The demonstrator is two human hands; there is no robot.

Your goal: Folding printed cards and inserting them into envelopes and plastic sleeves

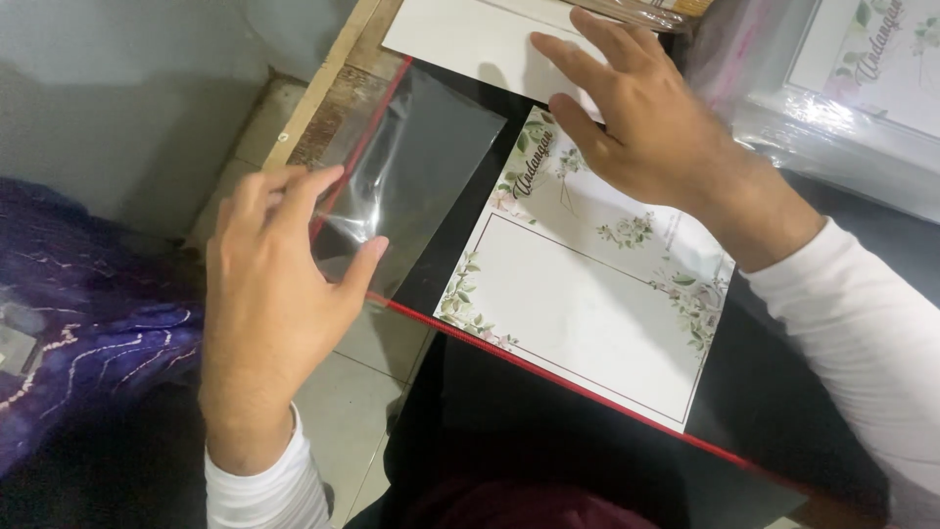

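Note:
My left hand (269,294) pinches a clear plastic sleeve (416,167) by its near end, thumb and fingers closed on the film, at the left edge of a black table (548,431). To its right a white card with floral corners (587,294) lies flat on the table. My right hand (636,113) rests with spread fingers on the card's far end, fingertips reaching onto a plain white sheet (460,39) behind it.
A stack of similar floral cards wrapped in clear plastic (862,88) sits at the back right. The table has a red edge (548,377). Tiled floor (343,411) and purple embroidered cloth (78,313) lie to the left, with a wooden strip (323,88) along the table's far left.

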